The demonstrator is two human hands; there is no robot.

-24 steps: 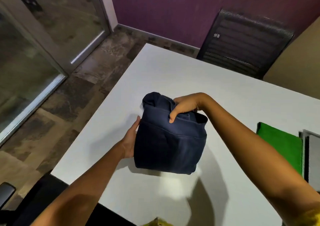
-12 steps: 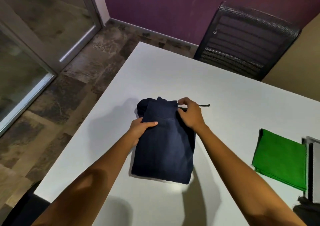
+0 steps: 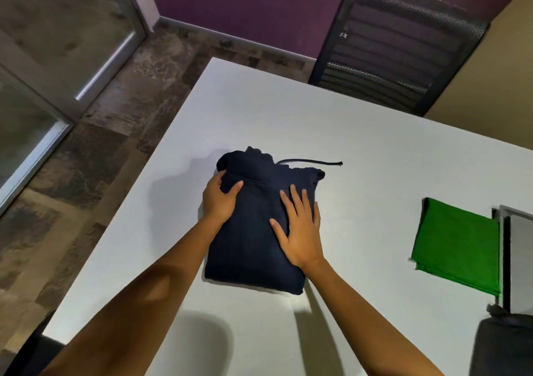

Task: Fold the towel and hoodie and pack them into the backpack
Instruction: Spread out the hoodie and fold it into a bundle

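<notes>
The navy hoodie [image 3: 253,240] lies folded into a compact rectangle on the white table [image 3: 360,150]. One drawstring [image 3: 314,161] trails out to the right from its far end. My left hand [image 3: 220,201] grips the hoodie's left edge, thumb on top. Flat on the right half of the hoodie rests my right hand [image 3: 300,231], fingers spread. The green towel [image 3: 458,243] lies folded at the right side of the table. A dark grey shape at the bottom right corner may be the backpack [image 3: 504,346]; most of it is cut off.
A black mesh chair [image 3: 401,46] stands behind the table's far edge. A flat grey and black object [image 3: 516,260] lies at the right edge beside the towel. A dark tiled floor and a glass door are at the left.
The hoodie was lifted a second ago and now lies flat. My right hand let go of its top end and now lies open on it. My left hand stays at the left edge.
</notes>
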